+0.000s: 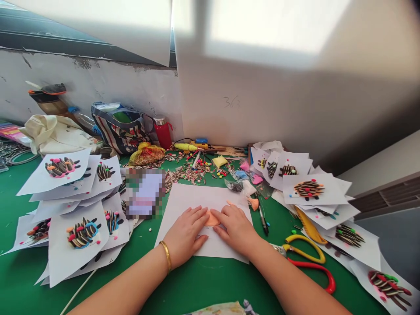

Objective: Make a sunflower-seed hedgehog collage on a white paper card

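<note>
A sheet of white paper (183, 197) lies in front of me, with a flattened patch of orange modelling clay (212, 218) on it. My left hand (187, 232) rests flat on the sheet, fingers stretched out, its fingertips against the clay's left edge. From the other side my right hand (234, 225) touches the clay, fingers extended and slightly bent over its right edge. Neither hand grips anything. Another lump of orange clay (253, 203) sits just past the sheet's right edge, near a black pen (263, 220).
Stacks of paper bearing seed hedgehogs stand at left (78, 232) and right (315, 190). Scissors (305, 249) with yellow and red handles lie by my right forearm. Loose sunflower seeds (183, 175), clay bits, a phone (146, 194), a striped bag (121, 131) and a red flask (162, 133) are behind.
</note>
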`<state>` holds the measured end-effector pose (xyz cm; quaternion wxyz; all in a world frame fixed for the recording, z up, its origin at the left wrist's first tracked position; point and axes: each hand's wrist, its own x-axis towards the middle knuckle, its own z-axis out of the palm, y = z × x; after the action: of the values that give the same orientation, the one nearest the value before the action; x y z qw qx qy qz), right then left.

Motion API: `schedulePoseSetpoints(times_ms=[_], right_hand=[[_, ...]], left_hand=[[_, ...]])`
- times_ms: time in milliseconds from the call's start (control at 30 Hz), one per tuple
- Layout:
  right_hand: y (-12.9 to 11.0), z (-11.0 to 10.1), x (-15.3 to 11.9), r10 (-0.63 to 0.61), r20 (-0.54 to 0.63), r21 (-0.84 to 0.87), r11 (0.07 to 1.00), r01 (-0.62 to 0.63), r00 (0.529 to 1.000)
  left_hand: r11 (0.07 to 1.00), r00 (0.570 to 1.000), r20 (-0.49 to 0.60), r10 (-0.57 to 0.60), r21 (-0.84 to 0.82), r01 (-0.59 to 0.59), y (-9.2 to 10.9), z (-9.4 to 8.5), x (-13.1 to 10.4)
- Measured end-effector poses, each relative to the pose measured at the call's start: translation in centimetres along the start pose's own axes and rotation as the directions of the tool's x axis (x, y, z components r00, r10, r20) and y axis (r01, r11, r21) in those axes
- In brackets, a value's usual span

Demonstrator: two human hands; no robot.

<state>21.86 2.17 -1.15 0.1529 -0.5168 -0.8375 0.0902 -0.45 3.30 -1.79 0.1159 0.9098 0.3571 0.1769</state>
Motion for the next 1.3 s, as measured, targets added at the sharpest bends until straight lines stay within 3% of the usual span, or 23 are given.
schedulePoseSetpoints(times_ms=[267,600,833,1067,1300], right_hand=[[-0.07,0.21,0.09,-0.006,-0.002,-0.019,1.000,0.006,1.000],[0.06,0.42,-0.07,0.007,0.011,-0.019,1.000,-0.007,1.000],[-0.24,0.12,-0.07,0.009,0.020,-0.035,0.999,-0.008,1.000],[-0.17,0.13,-0.14,0.021,0.003,-0.010,1.000,-0.021,1.000],[0.03,0.14,-0.07,-0.012,0.029,-0.033,0.999,0.013,1.000]], left_hand=[[1.000,1.000,0.006,-0.008,-0.003,0.008,0.33,-0.06,0.18],[1.000,0.984,-0.178,-0.021,0.010,0.024,0.23,0.50,-0.09],[0.999,0.984,-0.179,-0.029,0.009,0.031,0.48,0.44,-0.07],[0.965,0.956,-0.199,-0.218,-0.192,0.180,0.03,-0.01,-0.09],[0.974,0.970,-0.178,-0.168,-0.183,0.135,0.15,0.12,-0.05]])
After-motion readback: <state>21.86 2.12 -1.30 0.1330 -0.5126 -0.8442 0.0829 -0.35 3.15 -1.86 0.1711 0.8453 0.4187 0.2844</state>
